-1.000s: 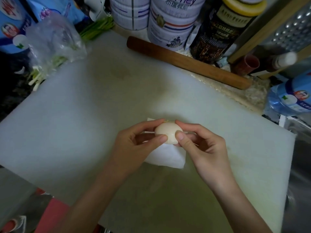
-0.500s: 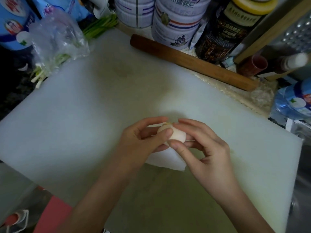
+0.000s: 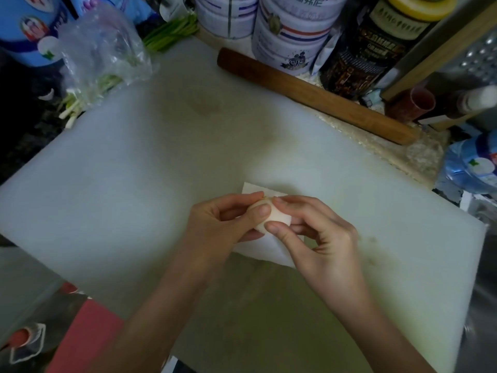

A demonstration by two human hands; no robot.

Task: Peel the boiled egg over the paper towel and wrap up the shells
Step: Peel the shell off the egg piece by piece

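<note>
Wooden rolling pin (image 3: 317, 95) lies beyond; left hand (image 3: 215, 227) and right hand (image 3: 325, 238) clamp egg (image 3: 279, 218) over paper towel (image 3: 263, 251).

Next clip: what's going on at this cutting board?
A person holds a boiled egg in both hands over a paper towel lying on a white cutting board. The left hand grips the egg between thumb and fingers, and the right hand pinches it from the other side. No shell pieces show on the visible towel. A wooden rolling pin lies at the board's far edge.
</note>
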